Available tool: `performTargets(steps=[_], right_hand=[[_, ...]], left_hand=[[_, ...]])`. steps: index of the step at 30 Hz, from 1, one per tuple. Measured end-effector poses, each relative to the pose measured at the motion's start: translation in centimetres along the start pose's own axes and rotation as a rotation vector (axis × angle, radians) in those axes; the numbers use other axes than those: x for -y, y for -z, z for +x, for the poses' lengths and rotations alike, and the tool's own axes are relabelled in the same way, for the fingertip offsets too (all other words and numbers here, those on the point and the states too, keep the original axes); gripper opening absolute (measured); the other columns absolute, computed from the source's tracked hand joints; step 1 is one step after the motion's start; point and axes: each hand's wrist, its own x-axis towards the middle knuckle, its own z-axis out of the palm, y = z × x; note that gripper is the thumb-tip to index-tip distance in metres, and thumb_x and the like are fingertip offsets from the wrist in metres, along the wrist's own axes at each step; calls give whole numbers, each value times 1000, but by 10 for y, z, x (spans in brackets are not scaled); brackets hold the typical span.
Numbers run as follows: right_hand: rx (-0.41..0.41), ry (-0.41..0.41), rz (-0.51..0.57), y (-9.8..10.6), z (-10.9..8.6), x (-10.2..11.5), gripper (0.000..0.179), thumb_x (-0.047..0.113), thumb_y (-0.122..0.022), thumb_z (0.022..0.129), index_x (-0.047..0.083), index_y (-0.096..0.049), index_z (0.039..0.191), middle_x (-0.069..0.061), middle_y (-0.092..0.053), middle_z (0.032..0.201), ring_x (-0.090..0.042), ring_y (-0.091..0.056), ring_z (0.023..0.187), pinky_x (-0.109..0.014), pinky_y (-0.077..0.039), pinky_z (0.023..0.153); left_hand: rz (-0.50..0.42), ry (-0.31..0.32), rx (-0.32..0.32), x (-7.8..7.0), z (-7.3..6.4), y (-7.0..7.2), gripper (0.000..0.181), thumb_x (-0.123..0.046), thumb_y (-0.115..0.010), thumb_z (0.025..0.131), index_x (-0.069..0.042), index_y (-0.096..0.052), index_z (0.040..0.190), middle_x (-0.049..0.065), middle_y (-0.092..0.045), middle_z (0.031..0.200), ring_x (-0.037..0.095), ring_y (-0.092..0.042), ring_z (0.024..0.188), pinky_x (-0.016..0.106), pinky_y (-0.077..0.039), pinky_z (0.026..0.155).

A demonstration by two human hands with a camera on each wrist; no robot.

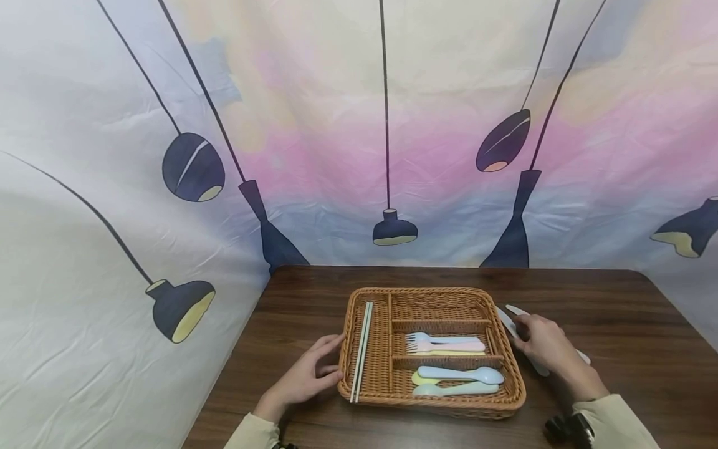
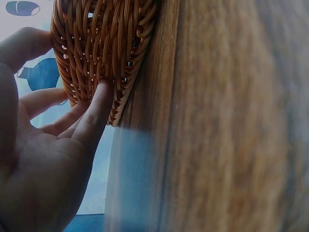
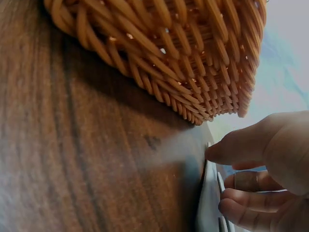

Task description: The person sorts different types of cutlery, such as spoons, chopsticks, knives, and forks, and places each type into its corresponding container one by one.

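Note:
A wicker cutlery basket (image 1: 440,405) stands on the table. My left hand (image 1: 308,373) rests against its left wall, the fingers nearly straight, one fingertip (image 2: 102,92) pressing the weave. Right of the basket, my right hand (image 1: 546,343) is over pale plastic knives (image 1: 507,322) lying on the tabletop. In the right wrist view its thumb (image 3: 231,145) touches a knife (image 3: 208,208), and the curled fingers are on the other side. Chopsticks (image 1: 361,352) lie in the basket's left compartment, pastel forks (image 1: 449,340) in the middle right one and spoons (image 1: 462,375) in the front right one.
The dark wooden table (image 1: 617,299) reaches back to a hanging cloth (image 1: 449,81) printed with lamps. The basket's back right compartment (image 1: 437,308) shows bare wicker. A dark device (image 1: 569,430) is strapped at the right wrist.

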Motion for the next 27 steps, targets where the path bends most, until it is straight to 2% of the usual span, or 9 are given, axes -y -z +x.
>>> performTargets(steps=[5,9,14,20,27], right_hand=[[62,-26,-28,-2,-3,0,31,11,-76,77,-4,-68,103,-21,-67,93,-43,-65,88,-60,-53,71],[100,-49,-42,-3,-2,0,26,8,-74,79,-3,-68,101,-20,-68,93,-43,-65,88,-60,-54,71],[111,-74,-33,-2,0,0,23,5,-71,78,-3,-68,100,-20,-69,91,-40,-66,85,-58,-54,68],[112,-125,-19,-2,0,1,24,4,-69,78,-3,-68,101,-21,-69,92,-39,-65,85,-59,-53,70],[94,-132,-13,-2,1,0,23,4,-70,77,-3,-68,99,-20,-69,90,-40,-65,84,-59,-52,71]], left_hand=[[2,-14,1,1,0,0,71,-15,-66,94,-3,-27,153,20,-29,149,42,-32,137,29,-52,100],[-7,-16,-2,2,0,0,71,-15,-66,94,-4,-28,153,20,-29,148,41,-31,137,29,-52,100],[-7,-16,-3,3,1,1,70,-15,-65,94,-5,-28,153,20,-29,149,41,-31,137,29,-52,100],[14,-30,-2,3,1,0,70,-14,-65,94,-3,-28,153,21,-29,148,43,-33,136,29,-53,99],[32,-48,-8,4,0,0,68,-11,-64,94,-1,-29,152,23,-30,147,42,-36,134,30,-53,99]])
